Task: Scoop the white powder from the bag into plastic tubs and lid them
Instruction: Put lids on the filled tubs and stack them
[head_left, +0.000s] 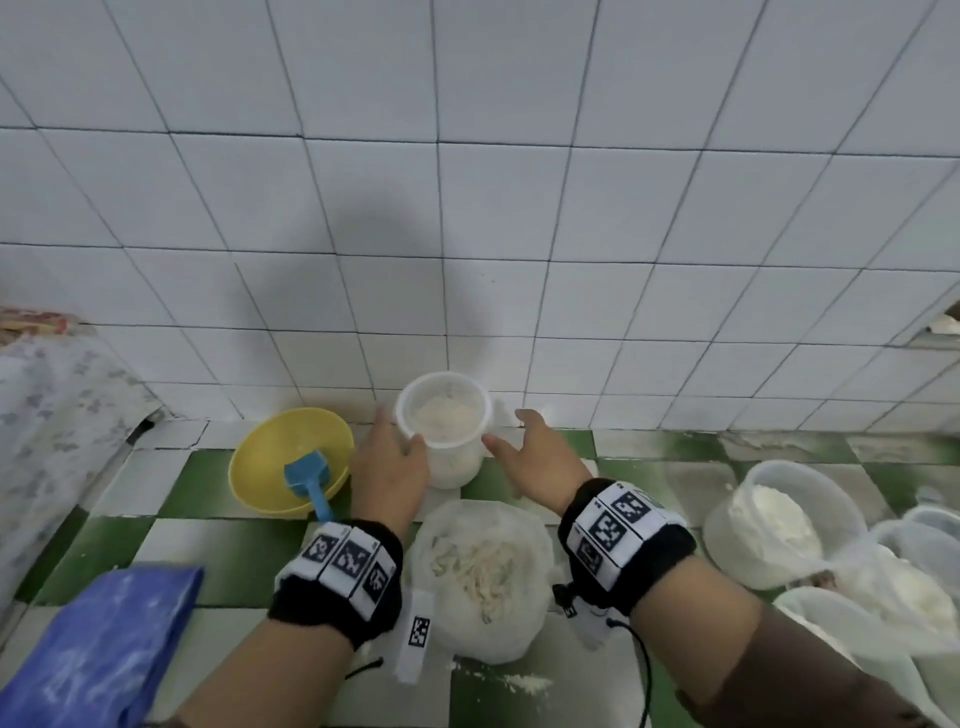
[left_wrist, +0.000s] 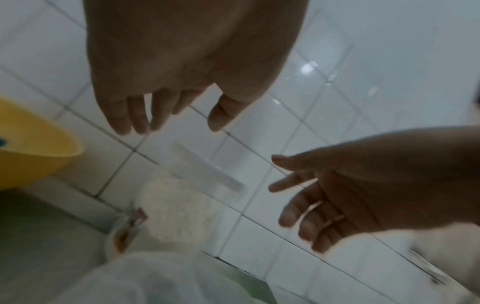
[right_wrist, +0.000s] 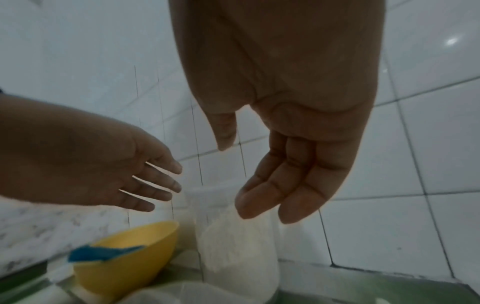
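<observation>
A clear plastic tub (head_left: 445, 426) partly filled with white powder stands unlidded against the tiled wall; it also shows blurred in the wrist views (left_wrist: 176, 207) (right_wrist: 233, 246). My left hand (head_left: 389, 457) is just left of it, fingers straight, thumb near the rim. My right hand (head_left: 530, 447) hovers a little to its right, fingers spread, holding nothing. Both hands look open in the wrist views (left_wrist: 161, 115) (right_wrist: 272, 185). An open plastic bag of white powder (head_left: 483, 566) sits between my wrists. A blue scoop (head_left: 309, 478) lies in a yellow bowl (head_left: 280, 457) at the left.
At the right stand another tub (head_left: 774, 525) heaped with powder and several empty clear tubs (head_left: 914, 540). A blue sack (head_left: 98, 644) lies at the lower left, a patterned cloth (head_left: 52, 415) beyond it. Spilled powder dusts the green-and-white checked counter (head_left: 171, 499).
</observation>
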